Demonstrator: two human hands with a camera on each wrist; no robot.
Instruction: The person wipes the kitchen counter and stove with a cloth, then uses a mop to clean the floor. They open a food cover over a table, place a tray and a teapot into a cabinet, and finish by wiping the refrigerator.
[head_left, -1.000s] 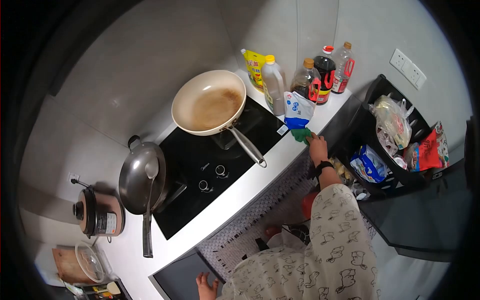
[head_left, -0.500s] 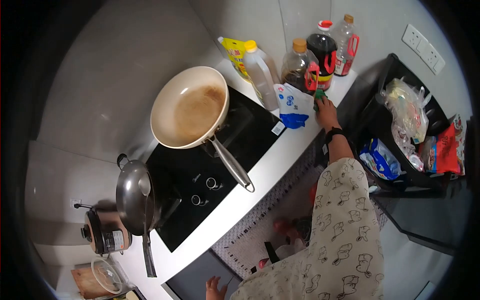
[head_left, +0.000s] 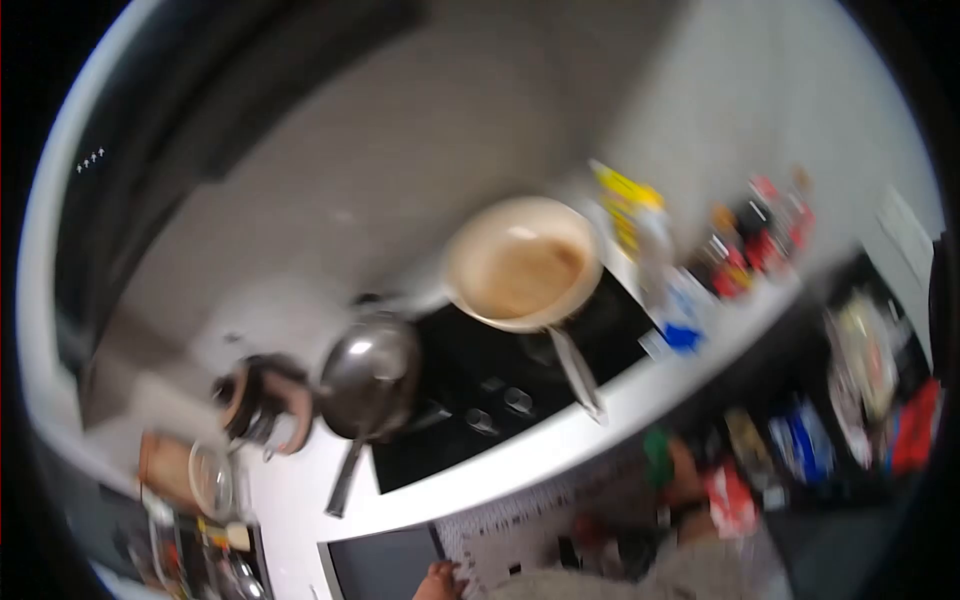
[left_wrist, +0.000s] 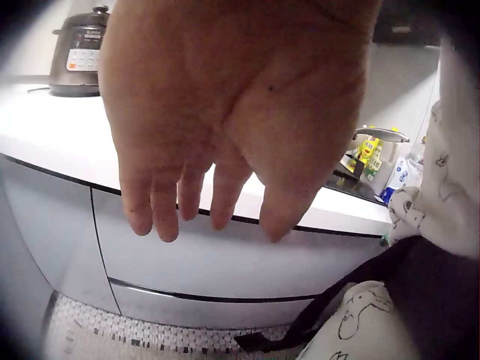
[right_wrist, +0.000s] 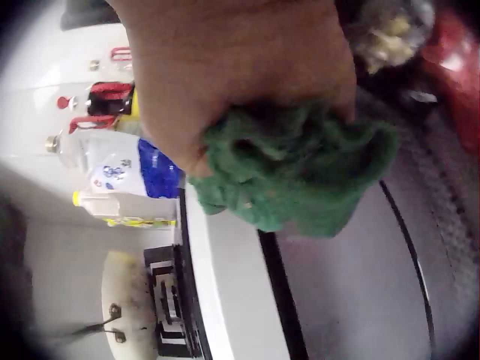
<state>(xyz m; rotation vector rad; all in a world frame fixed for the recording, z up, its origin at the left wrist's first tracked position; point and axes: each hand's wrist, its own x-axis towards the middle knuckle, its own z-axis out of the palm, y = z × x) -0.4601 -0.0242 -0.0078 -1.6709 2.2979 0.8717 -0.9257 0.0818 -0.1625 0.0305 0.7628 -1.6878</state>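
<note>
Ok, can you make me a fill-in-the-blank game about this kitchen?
1. The right hand holds a cloth coloured ____.
2. The left hand holds ____.
3. In the head view, the cream pan is on the ____ side of the grey wok.
4. The jug beside the blue-and-white bag has a cap coloured ____.

Missing words: green; nothing; right; yellow.

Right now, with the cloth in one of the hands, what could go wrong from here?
The handle of the pan points toward the counter's front edge; a bump might swing it. The bag stands close to the hob and could scorch if that were hot. The bottles crowd together, so wiping there with the right hand's cloth might tip one.
</note>
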